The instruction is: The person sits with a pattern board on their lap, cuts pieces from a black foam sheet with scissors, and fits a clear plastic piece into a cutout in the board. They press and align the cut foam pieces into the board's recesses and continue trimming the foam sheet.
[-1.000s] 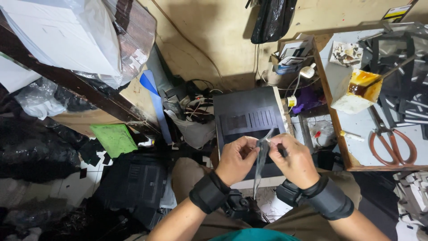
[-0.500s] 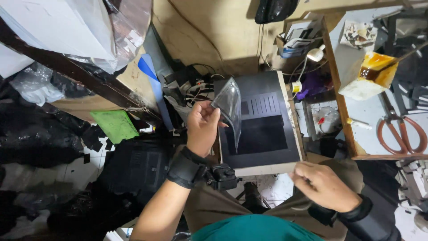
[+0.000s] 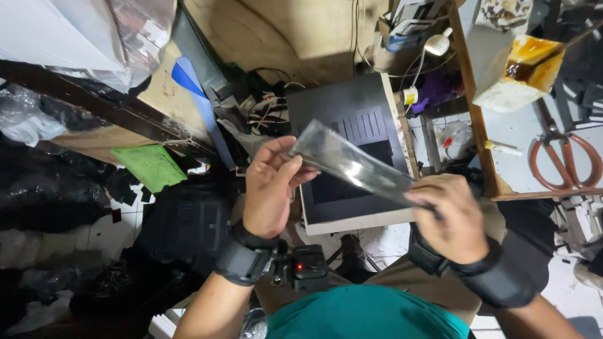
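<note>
A long clear plastic sleeve (image 3: 352,164) stretches slantwise between both hands. My left hand (image 3: 270,185) pinches its upper left end with fingers and thumb. My right hand (image 3: 451,216) grips its lower right end in a closed fist. Both wrists wear black bands, and a small black camera (image 3: 303,268) is strapped at the left wrist. Beneath the sleeve lies a dark flat device with a pale frame (image 3: 352,119), resting over my lap.
A wooden-edged tray (image 3: 480,135) at right holds orange-handled scissors (image 3: 565,157) and a stained white box (image 3: 518,75). Cables (image 3: 267,113) tangle beyond the device. A green sheet (image 3: 151,166), black bags (image 3: 44,201) and a dark beam (image 3: 94,107) fill the left side.
The left hand held the sleeve up alone half a second ago while the right hand rested low. Now the right hand has come up and gripped the sleeve's lower end.
</note>
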